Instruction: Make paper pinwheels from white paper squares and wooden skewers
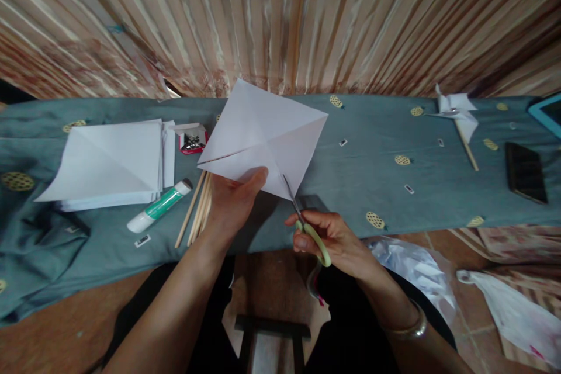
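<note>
- Scissors (pixel 302 219) sit in the right hand (pixel 335 242), fingers curled through the pale green loops, blades parted and biting into the near corner of the square sheet (pixel 263 137).
- Left hand (pixel 234 198) pinches the sheet's near edge, thumb on top and fingers beneath, and holds it tilted above the surface (pixel 372 152), just in front of the body.
- Creases run corner to corner across the sheet; a good cut, I judge, follows the crease toward the centre and stops short of it, with the blades kept in line with the fold.
- Keeping the left-hand pinch close beside the blades, but out of their path, should hold the paper taut.
- Left of the sheet lie wooden sticks (pixel 199 207), a glue stick (pixel 160 205), a small box of pins (pixel 191 139) and a paper stack (pixel 109 166).
- Well to the sheet's right rests a finished pinwheel (pixel 458 114), with a phone (pixel 525 172) beyond it.
</note>
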`<move>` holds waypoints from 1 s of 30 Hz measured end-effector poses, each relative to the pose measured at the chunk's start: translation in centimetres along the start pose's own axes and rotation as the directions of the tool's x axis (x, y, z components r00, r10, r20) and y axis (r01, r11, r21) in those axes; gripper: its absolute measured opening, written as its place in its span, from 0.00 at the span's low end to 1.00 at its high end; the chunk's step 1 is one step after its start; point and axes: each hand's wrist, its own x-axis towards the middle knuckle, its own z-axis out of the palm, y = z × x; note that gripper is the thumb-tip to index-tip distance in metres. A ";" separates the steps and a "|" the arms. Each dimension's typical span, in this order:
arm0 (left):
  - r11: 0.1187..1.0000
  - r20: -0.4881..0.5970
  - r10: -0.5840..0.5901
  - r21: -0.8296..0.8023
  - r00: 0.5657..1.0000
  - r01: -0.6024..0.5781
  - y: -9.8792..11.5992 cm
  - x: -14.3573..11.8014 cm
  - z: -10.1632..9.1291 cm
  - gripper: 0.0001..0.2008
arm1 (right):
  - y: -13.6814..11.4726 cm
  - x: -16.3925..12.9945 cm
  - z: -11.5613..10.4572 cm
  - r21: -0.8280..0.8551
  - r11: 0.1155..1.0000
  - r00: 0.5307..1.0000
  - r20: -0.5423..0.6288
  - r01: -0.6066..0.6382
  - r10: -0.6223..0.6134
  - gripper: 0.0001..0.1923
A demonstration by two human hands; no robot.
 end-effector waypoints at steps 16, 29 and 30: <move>0.999 0.010 0.010 -0.049 1.000 -0.009 -0.2 0.1 -0.1 0.09 | -0.2 0.0 0.0 0.073 0.996 0.998 -0.024 -0.050 0.052 0.24; 1.000 0.024 0.009 -0.006 1.000 -0.009 0.0 0.1 -0.1 0.16 | -0.5 0.1 0.4 0.214 0.972 0.994 -0.030 -0.095 0.103 0.22; 1.000 0.025 0.009 -0.002 1.000 -0.009 0.0 0.1 -0.1 0.17 | -0.5 0.2 0.4 0.219 0.971 0.994 -0.032 -0.098 0.108 0.22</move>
